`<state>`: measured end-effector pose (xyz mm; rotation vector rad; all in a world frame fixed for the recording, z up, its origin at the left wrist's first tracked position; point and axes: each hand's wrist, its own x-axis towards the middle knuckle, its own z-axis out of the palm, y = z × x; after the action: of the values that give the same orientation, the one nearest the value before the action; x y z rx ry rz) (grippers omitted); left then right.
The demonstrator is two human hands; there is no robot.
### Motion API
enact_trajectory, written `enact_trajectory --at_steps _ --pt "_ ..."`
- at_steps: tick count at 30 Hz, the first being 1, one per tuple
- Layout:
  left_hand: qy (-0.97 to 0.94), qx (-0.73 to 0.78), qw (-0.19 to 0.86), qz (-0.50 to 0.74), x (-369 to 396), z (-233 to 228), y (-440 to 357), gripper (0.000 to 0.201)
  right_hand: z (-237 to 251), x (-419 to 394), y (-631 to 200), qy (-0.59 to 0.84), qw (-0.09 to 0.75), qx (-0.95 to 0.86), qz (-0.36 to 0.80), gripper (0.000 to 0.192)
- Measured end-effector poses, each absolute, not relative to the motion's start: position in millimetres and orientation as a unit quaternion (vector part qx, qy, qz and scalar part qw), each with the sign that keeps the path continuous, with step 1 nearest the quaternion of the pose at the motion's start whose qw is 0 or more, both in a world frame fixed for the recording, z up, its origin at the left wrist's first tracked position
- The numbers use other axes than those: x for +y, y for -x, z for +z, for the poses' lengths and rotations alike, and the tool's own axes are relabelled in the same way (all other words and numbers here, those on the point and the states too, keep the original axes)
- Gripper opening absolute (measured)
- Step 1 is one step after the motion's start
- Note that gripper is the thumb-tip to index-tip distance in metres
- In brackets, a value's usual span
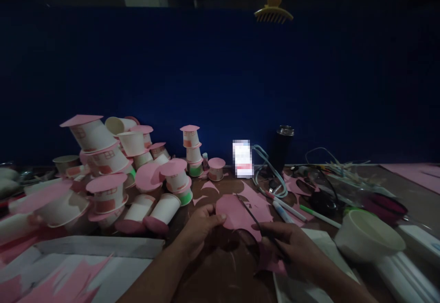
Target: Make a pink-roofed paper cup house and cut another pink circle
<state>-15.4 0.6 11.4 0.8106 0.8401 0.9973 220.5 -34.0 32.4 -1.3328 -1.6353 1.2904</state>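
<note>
Between the thumb and fingers of my left hand (200, 228) is the left edge of a piece of pink paper (229, 213) with a rounded outline. A pair of dark scissors (251, 214) is gripped in my right hand (292, 243), its slim blade crossing the right part of the paper. The fingers hide most of the scissor handles. Pink paper offcuts lie on the brown table around and beneath both hands.
Several paper cups with pink discs (106, 186) crowd the left side. A white box (130, 252) holds pink scraps. Behind stand a lit phone (242, 158) and a black bottle (282, 149). Markers (319, 216) and a large paper cup (367, 236) lie on the right.
</note>
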Motion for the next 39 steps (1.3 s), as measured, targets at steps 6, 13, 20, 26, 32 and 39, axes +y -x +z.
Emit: enact_trajectory --at_steps 6,13,20,26,32,39 --pt "-0.370 0.381 0.719 0.448 1 9 16 0.038 32 -34 -218 0.508 0.340 -0.606 0.509 0.046" --pt "-0.372 0.386 0.719 0.443 -2 15 14 0.039 28 -33 -221 0.508 0.337 -0.614 0.501 0.044" --pt "-0.376 0.380 0.719 0.444 -2 14 15 0.038 30 -33 -219 0.511 0.335 -0.609 0.505 0.044" --pt "-0.375 0.387 0.718 0.441 -1 14 14 0.041 30 -33 -219 0.513 0.337 -0.611 0.500 0.042" --pt "-0.373 0.388 0.717 0.443 -1 13 14 0.043 24 -31 -220 0.515 0.341 -0.597 0.511 0.040" --pt "-0.370 0.400 0.695 0.469 4 7 14 0.039 19 -29 -222 0.518 0.351 -0.597 0.502 0.040"
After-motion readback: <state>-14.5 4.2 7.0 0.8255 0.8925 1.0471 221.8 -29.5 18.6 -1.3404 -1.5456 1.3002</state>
